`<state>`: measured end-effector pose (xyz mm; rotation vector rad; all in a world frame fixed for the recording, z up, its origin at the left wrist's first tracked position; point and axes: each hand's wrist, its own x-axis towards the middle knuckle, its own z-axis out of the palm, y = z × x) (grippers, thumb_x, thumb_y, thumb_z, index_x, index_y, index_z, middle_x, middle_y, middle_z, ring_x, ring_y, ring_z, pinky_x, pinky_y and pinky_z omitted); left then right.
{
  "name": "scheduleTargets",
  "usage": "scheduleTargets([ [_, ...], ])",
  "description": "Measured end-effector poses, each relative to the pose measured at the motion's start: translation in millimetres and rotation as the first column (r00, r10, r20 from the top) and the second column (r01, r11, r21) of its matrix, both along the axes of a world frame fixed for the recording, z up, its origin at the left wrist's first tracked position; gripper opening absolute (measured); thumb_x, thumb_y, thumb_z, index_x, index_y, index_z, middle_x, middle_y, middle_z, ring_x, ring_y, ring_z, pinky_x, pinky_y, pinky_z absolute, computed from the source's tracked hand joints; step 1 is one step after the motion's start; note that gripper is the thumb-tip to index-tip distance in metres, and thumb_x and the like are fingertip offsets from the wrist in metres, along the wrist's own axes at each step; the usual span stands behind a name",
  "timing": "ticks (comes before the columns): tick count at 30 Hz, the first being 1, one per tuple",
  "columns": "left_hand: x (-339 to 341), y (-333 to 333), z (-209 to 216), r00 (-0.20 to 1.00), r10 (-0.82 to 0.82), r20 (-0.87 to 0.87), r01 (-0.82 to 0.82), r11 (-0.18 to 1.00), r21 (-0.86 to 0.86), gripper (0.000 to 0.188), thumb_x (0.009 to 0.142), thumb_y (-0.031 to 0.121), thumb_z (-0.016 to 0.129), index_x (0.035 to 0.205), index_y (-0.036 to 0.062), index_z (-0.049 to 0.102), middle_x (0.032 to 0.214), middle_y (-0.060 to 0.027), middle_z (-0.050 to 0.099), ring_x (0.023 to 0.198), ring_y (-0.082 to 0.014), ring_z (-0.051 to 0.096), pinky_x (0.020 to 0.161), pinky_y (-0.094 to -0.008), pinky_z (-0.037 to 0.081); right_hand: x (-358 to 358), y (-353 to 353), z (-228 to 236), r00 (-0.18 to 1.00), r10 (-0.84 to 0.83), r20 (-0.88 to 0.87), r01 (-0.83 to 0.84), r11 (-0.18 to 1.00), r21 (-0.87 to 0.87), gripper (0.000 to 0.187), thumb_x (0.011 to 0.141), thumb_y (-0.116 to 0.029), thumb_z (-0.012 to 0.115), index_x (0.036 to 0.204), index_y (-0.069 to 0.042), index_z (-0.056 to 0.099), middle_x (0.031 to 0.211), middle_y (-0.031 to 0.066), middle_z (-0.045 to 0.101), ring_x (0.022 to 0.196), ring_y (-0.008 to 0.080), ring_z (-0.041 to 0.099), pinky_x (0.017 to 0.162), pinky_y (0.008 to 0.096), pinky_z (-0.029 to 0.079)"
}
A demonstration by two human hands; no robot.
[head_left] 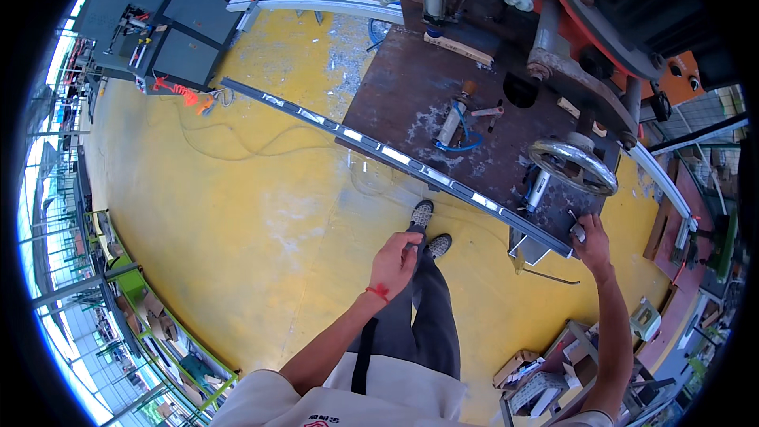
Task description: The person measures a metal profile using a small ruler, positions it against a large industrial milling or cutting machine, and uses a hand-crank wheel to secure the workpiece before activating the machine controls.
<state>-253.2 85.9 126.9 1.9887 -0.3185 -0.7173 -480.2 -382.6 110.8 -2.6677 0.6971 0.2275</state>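
A long metal profile bar (379, 149), with a row of bright cut-outs or reflections along it, lies slantwise across the front edge of the dark machine table (387, 95). Its left part juts out over the floor. Beside the bar's right end, my right hand (593, 247) is closed around a small metallic piece (578, 231), mostly covered by the fingers, so its kind is unclear. My left hand (392, 264), with a red string at the wrist, hovers in front of my legs, apart from the bar. Its fingers are curled in, with nothing seen protruding from them.
On the table are a clamp cylinder with blue hose (453, 125), another cylinder (538, 190), a handwheel (573, 164) and a wooden strip (458, 48). Grey cabinets (186, 55) stand far left. A hose (261, 150) trails over the yellow floor. Boxes (545, 391) sit at lower right.
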Motion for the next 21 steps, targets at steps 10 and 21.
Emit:
scheduleTargets([
  [10, -5.0, -8.1, -0.4, 0.999, -0.038, -0.003, 0.038, 0.999, 0.012, 0.024, 0.099, 0.002, 0.063, 0.123, 0.0055, 0.069, 0.112, -0.0099, 0.074, 0.079, -0.0196, 0.071, 0.072, -0.0321, 0.058, -3.7, 3.5, 0.3, 0.999, -0.050, 0.016, 0.050, 0.999, 0.014, 0.040, 0.080, -0.009, 0.082, 0.113, -0.008, 0.059, 0.112, 0.0164, 0.060, 0.108, 0.0428, 0.061, 0.088, 0.0508, 0.053],
  [21, 7.2, -6.1, -7.7, 0.999, -0.054, 0.000, 0.054, 0.998, 0.025, 0.025, 0.101, 0.002, 0.062, 0.125, 0.0042, 0.068, 0.118, -0.0107, 0.074, 0.078, -0.0156, 0.072, 0.071, -0.0296, 0.058, -5.4, -2.4, -3.8, 0.999, -0.044, -0.001, 0.045, 0.998, 0.036, 0.042, 0.080, -0.011, 0.083, 0.114, -0.008, 0.059, 0.113, 0.0161, 0.061, 0.110, 0.0419, 0.061, 0.089, 0.0502, 0.053],
])
